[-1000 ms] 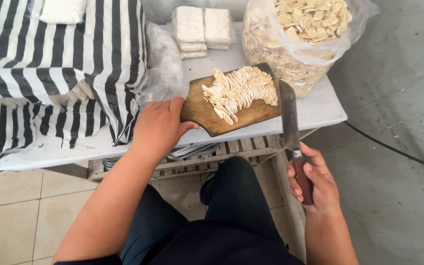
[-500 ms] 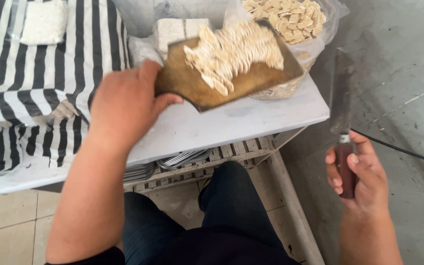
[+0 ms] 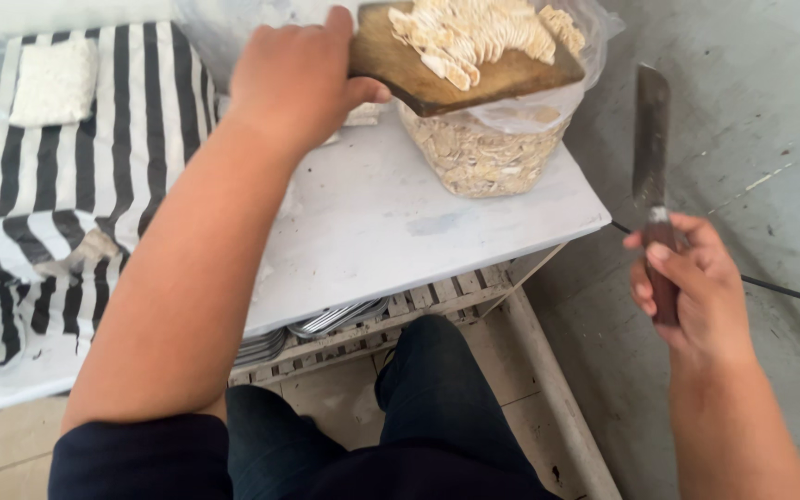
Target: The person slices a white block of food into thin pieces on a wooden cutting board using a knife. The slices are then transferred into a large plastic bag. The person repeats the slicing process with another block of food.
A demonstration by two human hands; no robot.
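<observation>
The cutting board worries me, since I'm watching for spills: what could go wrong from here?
The wooden cutting board, lifted by the left hand over the open plastic bag, carries loose pale slices; some could miss the bag. The right hand holds the cleaver blade-up beyond the table edge, possibly risking a bump.

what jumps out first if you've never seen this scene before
The left hand grips a wooden cutting board heaped with pale sliced pieces, held over an open clear plastic bag of the same slices at the far edge of the white table. Off to the right, over the concrete floor, the right hand holds a long knife, blade pointing away. A black-and-white striped cloth covers the table's left side.
</observation>
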